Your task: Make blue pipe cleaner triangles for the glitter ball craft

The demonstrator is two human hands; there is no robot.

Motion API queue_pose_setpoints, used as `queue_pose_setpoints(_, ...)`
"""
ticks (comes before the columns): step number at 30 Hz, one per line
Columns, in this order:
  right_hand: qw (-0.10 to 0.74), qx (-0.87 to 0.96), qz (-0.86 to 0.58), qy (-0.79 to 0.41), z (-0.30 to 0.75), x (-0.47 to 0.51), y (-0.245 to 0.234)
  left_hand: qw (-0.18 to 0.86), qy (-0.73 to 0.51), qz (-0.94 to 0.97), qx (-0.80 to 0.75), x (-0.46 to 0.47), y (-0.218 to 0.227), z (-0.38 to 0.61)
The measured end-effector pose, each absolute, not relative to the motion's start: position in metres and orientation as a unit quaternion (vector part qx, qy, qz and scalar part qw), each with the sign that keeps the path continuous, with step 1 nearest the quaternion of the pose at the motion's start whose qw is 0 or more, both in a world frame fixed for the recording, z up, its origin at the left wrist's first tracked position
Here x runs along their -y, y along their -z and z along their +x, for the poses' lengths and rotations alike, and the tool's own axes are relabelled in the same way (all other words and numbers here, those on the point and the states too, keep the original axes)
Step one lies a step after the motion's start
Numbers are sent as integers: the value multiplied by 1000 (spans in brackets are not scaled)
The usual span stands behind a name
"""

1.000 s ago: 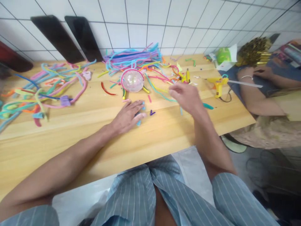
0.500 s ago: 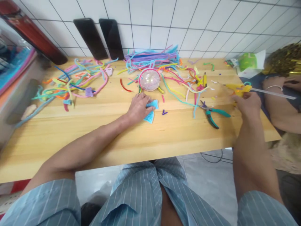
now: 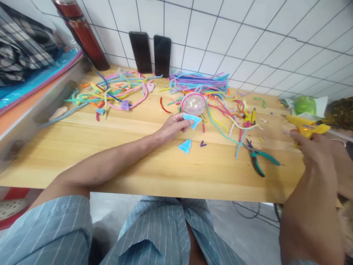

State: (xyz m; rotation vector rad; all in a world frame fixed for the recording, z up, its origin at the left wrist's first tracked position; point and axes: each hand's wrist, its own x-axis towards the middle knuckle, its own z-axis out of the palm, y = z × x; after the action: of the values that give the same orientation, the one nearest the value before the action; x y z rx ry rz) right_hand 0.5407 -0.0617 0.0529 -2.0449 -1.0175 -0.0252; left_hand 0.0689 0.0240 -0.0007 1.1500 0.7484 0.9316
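Between the thumb and fingers of my left hand (image 3: 176, 125) is a blue ribbed triangular piece (image 3: 193, 120), held just above the table in front of a clear ball with a pink rim (image 3: 194, 104). A second blue ribbed triangle (image 3: 185, 146) lies on the wood closer to me. At the right, my right hand (image 3: 311, 145) grips a yellow hot glue gun (image 3: 307, 127), slightly blurred, its nozzle pointing left. Teal-handled pliers (image 3: 257, 158) rest on the table left of that hand. A small purple bent piece (image 3: 203, 144) lies by the loose triangle.
Loose coloured pipe cleaners (image 3: 118, 92) spread over the back left, with a purple and blue bundle (image 3: 198, 81) behind the ball. Two phones (image 3: 140, 51) and a red flask (image 3: 85, 36) stand against the tiled wall. A plastic bin (image 3: 41, 114) borders the left. Another person's arm shows at far right.
My left hand has lifted one blue triangle off the table, leaving the other lying there. My right hand has turned the glue gun more upright. The view has shifted.
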Motion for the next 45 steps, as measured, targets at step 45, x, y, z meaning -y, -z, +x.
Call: queue_pose_setpoints(45, 353, 650, -605, -294, 379, 65, -16, 881, -318, 247, -249, -14, 0, 77)
